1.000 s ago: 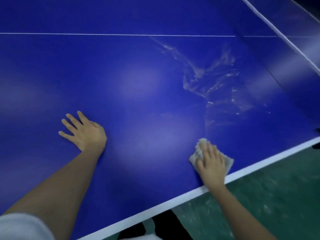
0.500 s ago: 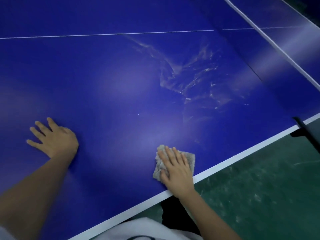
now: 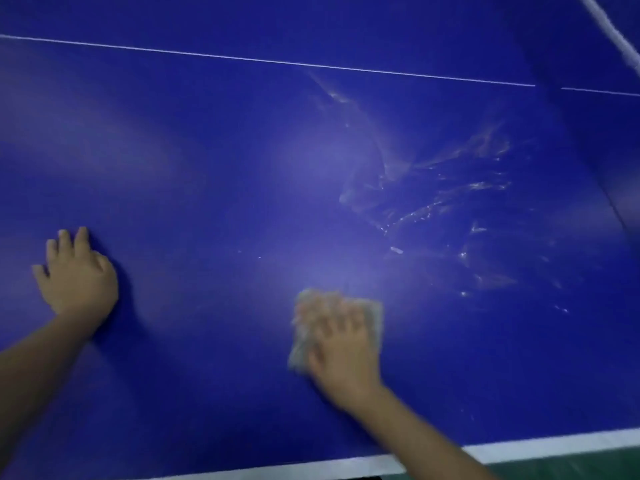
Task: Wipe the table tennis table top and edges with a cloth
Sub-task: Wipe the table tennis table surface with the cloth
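The blue table tennis table top (image 3: pixel 207 150) fills the view, with a thin white centre line across the far part and a white edge stripe (image 3: pixel 554 445) at the near side. A pale grey cloth (image 3: pixel 372 315) lies flat on the blue surface, a little in from the near edge. My right hand (image 3: pixel 341 348) presses on it with fingers spread; it is blurred by motion. My left hand (image 3: pixel 78 275) rests flat on the table at the left, holding nothing.
Wet streaks and smears (image 3: pixel 433 195) glisten on the table to the right of centre. The white top band of the net (image 3: pixel 620 39) crosses the upper right corner. Green floor (image 3: pixel 571 467) shows beyond the near edge at the bottom right.
My right hand has slid the cloth away from the white edge stripe, farther onto the blue surface. The view has turned, so the edge now runs nearly level. My left hand stays planted.
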`<state>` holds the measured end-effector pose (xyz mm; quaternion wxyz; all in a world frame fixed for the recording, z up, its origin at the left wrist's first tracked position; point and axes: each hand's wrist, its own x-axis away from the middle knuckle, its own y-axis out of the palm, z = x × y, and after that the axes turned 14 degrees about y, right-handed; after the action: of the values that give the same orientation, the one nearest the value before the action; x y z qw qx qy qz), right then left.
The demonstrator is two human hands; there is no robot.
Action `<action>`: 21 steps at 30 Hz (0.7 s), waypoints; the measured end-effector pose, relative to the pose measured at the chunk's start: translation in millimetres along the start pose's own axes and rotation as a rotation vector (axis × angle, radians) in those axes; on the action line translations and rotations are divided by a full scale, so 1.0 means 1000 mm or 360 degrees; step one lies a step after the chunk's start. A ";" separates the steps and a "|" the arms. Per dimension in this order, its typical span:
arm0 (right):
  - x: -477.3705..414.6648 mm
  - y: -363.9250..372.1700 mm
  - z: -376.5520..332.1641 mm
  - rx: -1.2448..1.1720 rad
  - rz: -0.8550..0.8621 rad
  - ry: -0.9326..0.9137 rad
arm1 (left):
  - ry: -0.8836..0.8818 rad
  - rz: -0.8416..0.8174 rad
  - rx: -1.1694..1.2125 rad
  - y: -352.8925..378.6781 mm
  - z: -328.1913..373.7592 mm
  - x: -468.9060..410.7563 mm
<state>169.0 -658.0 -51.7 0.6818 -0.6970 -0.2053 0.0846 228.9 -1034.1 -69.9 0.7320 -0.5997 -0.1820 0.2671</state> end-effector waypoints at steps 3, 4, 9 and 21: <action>0.032 0.009 -0.060 0.0089 -0.0261 -0.1040 | -0.0084 0.0054 0.0101 -0.002 0.017 0.016; 0.020 0.011 -0.071 0.0089 -0.0265 -0.1204 | -0.0099 0.0095 0.0165 -0.003 0.022 0.022; -0.102 -0.009 -0.121 0.0112 -0.0006 -0.1181 | -0.0169 0.0223 0.0344 -0.010 0.045 0.046; -0.152 -0.012 0.020 -0.0008 0.0031 -0.0076 | 0.0421 -0.0071 0.0244 0.012 0.137 0.019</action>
<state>22.0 -700.5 -65.4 0.6742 -0.6984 -0.2149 0.1075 161.5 -913.6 -53.4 0.7989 -0.5680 -0.0763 0.1825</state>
